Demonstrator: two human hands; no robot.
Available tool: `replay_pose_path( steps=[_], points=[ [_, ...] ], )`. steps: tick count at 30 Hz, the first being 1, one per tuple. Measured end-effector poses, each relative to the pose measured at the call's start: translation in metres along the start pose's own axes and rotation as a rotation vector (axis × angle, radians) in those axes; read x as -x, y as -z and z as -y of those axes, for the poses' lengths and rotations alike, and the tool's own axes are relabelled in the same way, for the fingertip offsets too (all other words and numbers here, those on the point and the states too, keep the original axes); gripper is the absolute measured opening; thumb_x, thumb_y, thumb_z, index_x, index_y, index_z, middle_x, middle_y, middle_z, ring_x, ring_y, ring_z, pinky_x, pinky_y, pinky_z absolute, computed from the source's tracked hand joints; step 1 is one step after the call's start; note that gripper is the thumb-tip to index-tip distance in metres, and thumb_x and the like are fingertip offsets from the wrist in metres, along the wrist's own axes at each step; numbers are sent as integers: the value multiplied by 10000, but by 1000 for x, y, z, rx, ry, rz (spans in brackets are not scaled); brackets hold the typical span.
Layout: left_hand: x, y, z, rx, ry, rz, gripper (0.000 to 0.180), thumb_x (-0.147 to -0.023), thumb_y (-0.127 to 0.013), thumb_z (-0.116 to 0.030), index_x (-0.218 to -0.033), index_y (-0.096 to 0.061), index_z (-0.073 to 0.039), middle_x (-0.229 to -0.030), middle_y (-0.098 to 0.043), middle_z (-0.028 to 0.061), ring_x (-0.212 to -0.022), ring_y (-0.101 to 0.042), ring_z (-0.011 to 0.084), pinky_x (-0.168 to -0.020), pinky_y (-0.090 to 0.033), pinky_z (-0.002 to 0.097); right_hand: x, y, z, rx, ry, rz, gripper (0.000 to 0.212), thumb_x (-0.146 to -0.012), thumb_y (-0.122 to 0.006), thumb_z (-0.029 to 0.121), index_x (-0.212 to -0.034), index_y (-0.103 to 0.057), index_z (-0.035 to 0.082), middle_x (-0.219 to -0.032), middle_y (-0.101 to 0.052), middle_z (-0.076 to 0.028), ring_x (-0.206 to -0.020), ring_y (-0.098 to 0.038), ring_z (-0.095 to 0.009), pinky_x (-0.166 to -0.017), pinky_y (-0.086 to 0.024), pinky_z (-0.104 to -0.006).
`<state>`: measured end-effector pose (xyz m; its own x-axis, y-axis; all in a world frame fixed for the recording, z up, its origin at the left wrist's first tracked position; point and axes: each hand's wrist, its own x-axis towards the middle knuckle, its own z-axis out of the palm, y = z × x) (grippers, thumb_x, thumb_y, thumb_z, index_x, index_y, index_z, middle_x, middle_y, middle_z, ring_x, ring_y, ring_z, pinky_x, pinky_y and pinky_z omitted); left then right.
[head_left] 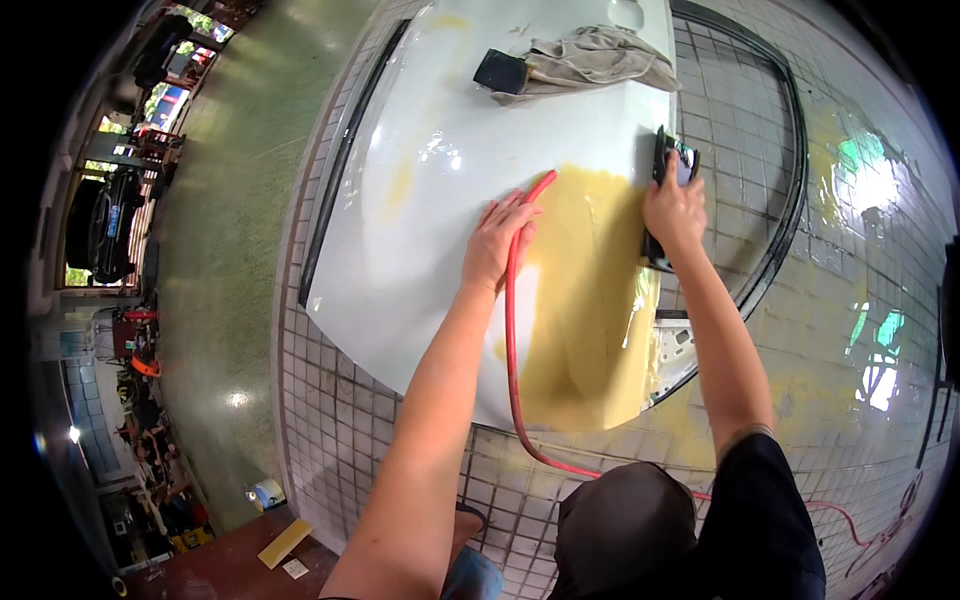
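Observation:
A white car door panel [420, 260] lies flat in front of me, with a broad yellow filler patch [580, 300] on its right half. My left hand [500, 240] rests on the panel at the patch's left side, closed on a red hose [512, 340] whose end points away over the patch's far edge. At the panel's right edge, my right hand [677, 208] grips a long black sanding block [655, 250], which overlaps the filler. Parts of the block are hidden under the fingers. The panel looks wet and shiny.
A grey rag [600, 62] and a small black block [500, 72] lie on the panel's far part. The door's black window frame [795, 150] curves out to the right over wet tiles [830, 340]. A brown surface [220, 560] bearing a yellow strip [285, 543] is at lower left.

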<state>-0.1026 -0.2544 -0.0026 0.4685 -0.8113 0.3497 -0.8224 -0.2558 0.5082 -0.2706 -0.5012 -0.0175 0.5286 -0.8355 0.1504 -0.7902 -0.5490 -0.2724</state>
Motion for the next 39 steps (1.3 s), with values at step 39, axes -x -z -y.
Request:
replay_pose_path(
  steps=[39],
  points=[
    [2, 2, 0, -6, 1, 1, 239, -1042, -583, -170, -1253, -685, -125, -1374, -704, 158, -1427, -567, 328, -1226, -398, 504, 4, 1, 6, -57, 15, 50, 724, -1018, -605, 360, -1673, -360, 171, -1239, -547, -301, -1068, -668, -460, -824, -616, -530]
  ],
)
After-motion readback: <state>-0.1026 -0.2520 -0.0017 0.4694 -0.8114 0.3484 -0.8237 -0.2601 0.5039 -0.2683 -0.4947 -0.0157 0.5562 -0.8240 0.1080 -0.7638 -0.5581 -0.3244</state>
